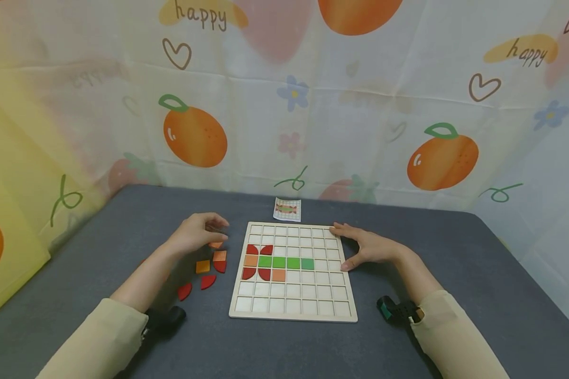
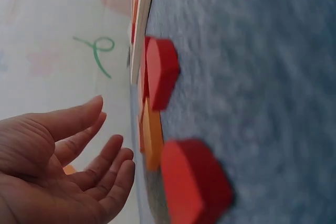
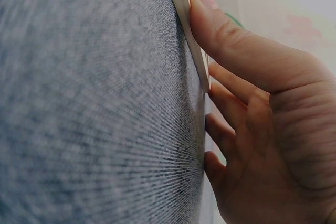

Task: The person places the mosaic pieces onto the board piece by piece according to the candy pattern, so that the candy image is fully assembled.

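Observation:
My left hand (image 1: 200,231) hovers over loose pieces left of the board, its fingers loosely bent. Nothing shows between thumb and fingertips in the left wrist view, where the hand (image 2: 63,166) is near an orange piece (image 2: 153,135) and a red piece (image 2: 191,182). A pale wooden grid board (image 1: 284,315) lies flat. It bears red quarter-circles (image 1: 249,273), a row of green squares (image 1: 279,262) and orange squares (image 1: 278,275). My right hand (image 1: 371,246) rests at the board's right edge, fingers spread, with thumb (image 3: 226,30) and fingertips touching the rim.
Beside the board's left edge lie orange squares (image 1: 202,267) and red quarter-circles (image 1: 208,282). A small printed pattern card (image 1: 287,209) lies behind the board on the dark grey table (image 1: 303,350). A fruit-printed cloth (image 1: 256,131) hangs at the back.

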Demonstrator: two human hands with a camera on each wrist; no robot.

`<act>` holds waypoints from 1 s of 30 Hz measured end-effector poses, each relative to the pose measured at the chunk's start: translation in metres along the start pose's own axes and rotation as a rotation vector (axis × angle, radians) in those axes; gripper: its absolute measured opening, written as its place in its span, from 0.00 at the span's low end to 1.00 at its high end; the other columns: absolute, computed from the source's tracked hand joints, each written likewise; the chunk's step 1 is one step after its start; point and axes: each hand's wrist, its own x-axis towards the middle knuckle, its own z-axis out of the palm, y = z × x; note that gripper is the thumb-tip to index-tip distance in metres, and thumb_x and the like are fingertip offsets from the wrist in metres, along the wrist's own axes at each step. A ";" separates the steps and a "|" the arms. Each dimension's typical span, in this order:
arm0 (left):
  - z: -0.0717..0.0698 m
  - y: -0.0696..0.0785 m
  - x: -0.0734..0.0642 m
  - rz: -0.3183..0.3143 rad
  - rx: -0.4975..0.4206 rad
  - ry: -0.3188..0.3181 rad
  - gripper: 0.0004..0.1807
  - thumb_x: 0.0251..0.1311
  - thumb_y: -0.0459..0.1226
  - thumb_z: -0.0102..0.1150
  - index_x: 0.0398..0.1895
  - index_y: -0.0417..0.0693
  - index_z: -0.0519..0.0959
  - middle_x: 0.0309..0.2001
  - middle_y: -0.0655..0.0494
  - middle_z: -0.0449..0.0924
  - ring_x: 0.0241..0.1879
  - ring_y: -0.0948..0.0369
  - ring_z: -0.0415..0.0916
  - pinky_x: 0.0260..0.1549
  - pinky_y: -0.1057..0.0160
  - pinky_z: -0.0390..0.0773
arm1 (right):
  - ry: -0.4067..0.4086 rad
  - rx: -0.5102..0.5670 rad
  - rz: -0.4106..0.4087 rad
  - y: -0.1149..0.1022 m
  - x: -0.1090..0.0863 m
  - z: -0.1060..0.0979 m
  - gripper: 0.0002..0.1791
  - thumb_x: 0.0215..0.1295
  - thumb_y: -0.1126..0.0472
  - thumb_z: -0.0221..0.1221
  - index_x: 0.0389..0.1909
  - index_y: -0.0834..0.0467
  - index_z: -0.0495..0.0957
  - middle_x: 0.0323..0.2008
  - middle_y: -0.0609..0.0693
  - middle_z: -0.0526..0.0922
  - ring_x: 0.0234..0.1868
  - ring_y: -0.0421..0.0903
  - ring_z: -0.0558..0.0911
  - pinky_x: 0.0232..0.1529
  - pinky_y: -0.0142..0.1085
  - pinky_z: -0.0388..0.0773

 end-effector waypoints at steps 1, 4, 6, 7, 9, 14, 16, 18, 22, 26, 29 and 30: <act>-0.001 -0.003 0.000 -0.006 0.009 0.001 0.22 0.64 0.38 0.62 0.58 0.39 0.76 0.58 0.37 0.78 0.53 0.46 0.78 0.50 0.51 0.79 | 0.000 0.001 0.001 0.000 0.000 0.000 0.57 0.52 0.49 0.73 0.78 0.58 0.50 0.80 0.61 0.40 0.80 0.66 0.36 0.72 0.70 0.37; -0.004 -0.009 0.001 -0.030 0.022 -0.007 0.23 0.63 0.38 0.63 0.59 0.37 0.76 0.59 0.36 0.77 0.56 0.43 0.75 0.54 0.47 0.77 | 0.001 0.002 0.004 0.000 0.000 0.000 0.57 0.53 0.49 0.73 0.78 0.57 0.50 0.80 0.60 0.40 0.80 0.65 0.35 0.73 0.69 0.36; -0.005 -0.014 0.003 -0.045 0.024 -0.015 0.23 0.63 0.37 0.63 0.59 0.36 0.76 0.59 0.35 0.76 0.57 0.43 0.74 0.55 0.46 0.76 | 0.001 0.002 0.005 0.000 0.000 0.000 0.57 0.53 0.49 0.73 0.78 0.57 0.50 0.80 0.60 0.40 0.80 0.65 0.35 0.73 0.69 0.36; -0.006 -0.015 0.003 -0.047 0.027 -0.019 0.23 0.62 0.37 0.63 0.59 0.35 0.77 0.60 0.34 0.76 0.57 0.42 0.74 0.56 0.45 0.75 | 0.001 0.002 0.006 0.001 0.000 0.000 0.57 0.53 0.49 0.73 0.78 0.57 0.50 0.80 0.60 0.40 0.80 0.65 0.35 0.73 0.69 0.36; -0.006 -0.018 0.004 -0.054 0.025 -0.027 0.23 0.62 0.36 0.64 0.58 0.35 0.77 0.60 0.33 0.75 0.58 0.41 0.73 0.57 0.44 0.75 | 0.000 0.002 0.006 0.001 0.001 0.000 0.57 0.52 0.49 0.73 0.78 0.57 0.50 0.80 0.60 0.40 0.80 0.65 0.36 0.72 0.70 0.36; -0.007 -0.022 0.005 -0.070 0.022 -0.050 0.22 0.61 0.35 0.64 0.59 0.36 0.78 0.63 0.32 0.73 0.60 0.39 0.71 0.57 0.43 0.74 | 0.000 -0.003 0.008 0.001 0.001 0.000 0.57 0.53 0.49 0.73 0.78 0.56 0.50 0.80 0.60 0.40 0.80 0.65 0.36 0.72 0.70 0.36; -0.007 -0.023 0.005 -0.072 0.023 -0.059 0.22 0.61 0.33 0.63 0.58 0.36 0.78 0.63 0.32 0.72 0.61 0.38 0.71 0.56 0.44 0.75 | 0.000 -0.003 0.010 0.001 0.001 0.000 0.57 0.53 0.49 0.73 0.78 0.56 0.50 0.80 0.60 0.40 0.80 0.65 0.36 0.72 0.70 0.36; -0.007 -0.024 0.005 -0.071 0.031 -0.060 0.21 0.60 0.33 0.64 0.58 0.37 0.79 0.63 0.32 0.73 0.61 0.39 0.71 0.54 0.45 0.77 | 0.000 -0.002 0.010 0.001 0.001 0.000 0.57 0.53 0.49 0.73 0.78 0.56 0.50 0.80 0.60 0.40 0.80 0.65 0.36 0.72 0.70 0.36; -0.007 -0.024 0.005 -0.062 0.048 -0.058 0.20 0.59 0.32 0.64 0.56 0.37 0.80 0.60 0.34 0.77 0.59 0.39 0.74 0.51 0.48 0.79 | -0.001 0.001 0.011 0.000 0.000 0.000 0.57 0.52 0.49 0.73 0.78 0.56 0.50 0.80 0.61 0.40 0.80 0.66 0.36 0.72 0.70 0.36; -0.006 -0.023 0.005 -0.059 0.071 -0.046 0.19 0.58 0.33 0.66 0.53 0.37 0.82 0.59 0.35 0.78 0.58 0.39 0.75 0.50 0.48 0.80 | 0.001 0.000 0.010 0.000 0.000 0.000 0.57 0.52 0.49 0.73 0.78 0.57 0.50 0.80 0.61 0.40 0.80 0.66 0.36 0.72 0.70 0.36; -0.006 -0.022 0.004 -0.062 0.094 -0.036 0.17 0.57 0.33 0.67 0.51 0.38 0.83 0.58 0.35 0.78 0.58 0.39 0.75 0.49 0.48 0.80 | 0.004 0.001 0.009 0.000 0.001 0.001 0.57 0.52 0.49 0.73 0.78 0.57 0.50 0.80 0.61 0.40 0.80 0.66 0.36 0.72 0.70 0.36; -0.006 -0.022 0.004 -0.064 0.102 -0.034 0.17 0.57 0.34 0.67 0.50 0.38 0.83 0.58 0.35 0.78 0.58 0.39 0.75 0.48 0.48 0.80 | 0.004 0.003 0.008 0.000 0.001 0.001 0.57 0.52 0.50 0.73 0.78 0.57 0.50 0.80 0.61 0.40 0.80 0.66 0.36 0.72 0.70 0.36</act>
